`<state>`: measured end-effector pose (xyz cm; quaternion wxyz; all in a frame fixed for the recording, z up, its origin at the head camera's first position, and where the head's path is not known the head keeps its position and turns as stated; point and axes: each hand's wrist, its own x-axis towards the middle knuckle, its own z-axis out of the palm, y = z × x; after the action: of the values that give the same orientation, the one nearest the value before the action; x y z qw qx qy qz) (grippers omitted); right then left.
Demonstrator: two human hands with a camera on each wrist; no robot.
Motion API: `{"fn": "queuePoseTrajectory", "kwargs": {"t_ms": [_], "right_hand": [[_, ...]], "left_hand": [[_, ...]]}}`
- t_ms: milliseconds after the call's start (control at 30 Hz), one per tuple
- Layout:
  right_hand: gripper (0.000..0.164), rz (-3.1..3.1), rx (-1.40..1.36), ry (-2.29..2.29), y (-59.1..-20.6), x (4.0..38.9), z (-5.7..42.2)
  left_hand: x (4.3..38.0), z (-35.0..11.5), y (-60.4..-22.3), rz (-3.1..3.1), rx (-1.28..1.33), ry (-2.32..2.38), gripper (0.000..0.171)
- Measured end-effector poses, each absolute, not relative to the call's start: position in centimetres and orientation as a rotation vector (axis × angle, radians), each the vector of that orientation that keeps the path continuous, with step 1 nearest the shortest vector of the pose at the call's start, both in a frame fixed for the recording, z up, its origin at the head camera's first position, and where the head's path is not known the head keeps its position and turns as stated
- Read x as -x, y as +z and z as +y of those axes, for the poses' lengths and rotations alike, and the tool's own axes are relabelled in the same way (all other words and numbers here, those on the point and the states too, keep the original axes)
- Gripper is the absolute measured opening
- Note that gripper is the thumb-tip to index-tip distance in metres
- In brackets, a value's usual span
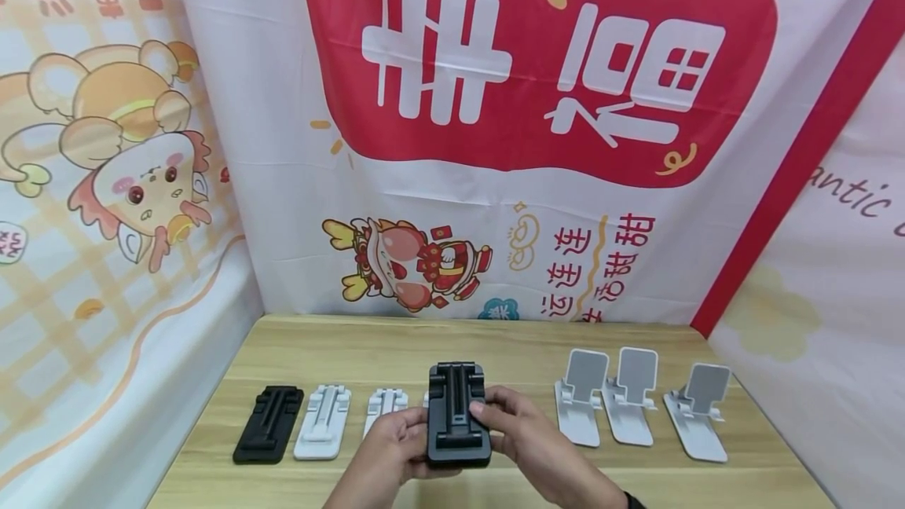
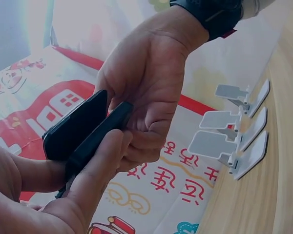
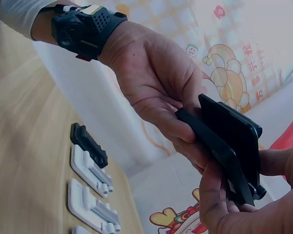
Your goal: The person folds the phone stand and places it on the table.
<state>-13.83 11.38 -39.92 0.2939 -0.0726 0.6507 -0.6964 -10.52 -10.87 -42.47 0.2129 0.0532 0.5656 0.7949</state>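
Note:
A black folding phone stand is held above the table between both hands. My left hand grips its left side, with fingers passing under the base. On the other side my right hand holds the edge, thumb on the front. In the left wrist view the stand's plate and base are parted by a narrow gap. The right wrist view shows the same gap beside the plate. Directly behind the held stand, a white folded stand is mostly hidden.
On the wooden table, a black folded stand and white folded stands lie to the left. Three white unfolded stands stand to the right. Printed cloth hangs behind and at both sides.

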Motion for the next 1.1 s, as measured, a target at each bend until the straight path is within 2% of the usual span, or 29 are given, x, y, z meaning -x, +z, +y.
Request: {"fn": "queuePoseTrajectory", "kwargs": {"t_ms": [333, 633, 767, 833, 1033, 1100], "right_hand": [[0.050, 1.721, 0.221, -1.863, -40.0, 14.0, 11.4], [0.037, 1.780, 0.227, -1.859, -40.4, 14.1, 11.5], [0.032, 1.799, 0.213, -1.866, -40.5, 14.1, 11.5], [0.032, 1.796, 0.203, -1.874, -40.5, 14.0, 11.3], [0.043, 1.767, 0.239, -1.907, -41.0, 13.7, 10.2], [0.047, 1.763, 0.261, -1.923, -41.1, 13.7, 9.7]], "left_hand": [[10.6, -11.2, -41.9, 1.521, -0.111, 2.185, 0.058], [10.8, -11.0, -41.7, 1.702, -0.084, 2.074, 0.052], [11.0, -10.4, -41.5, 2.027, -0.023, 1.968, 0.054], [11.0, -9.9, -41.2, 2.273, 0.030, 1.815, 0.059], [10.6, -8.6, -40.2, 2.674, 0.095, 1.308, 0.103], [10.4, -8.7, -40.0, 2.736, 0.079, 1.250, 0.107]]}}
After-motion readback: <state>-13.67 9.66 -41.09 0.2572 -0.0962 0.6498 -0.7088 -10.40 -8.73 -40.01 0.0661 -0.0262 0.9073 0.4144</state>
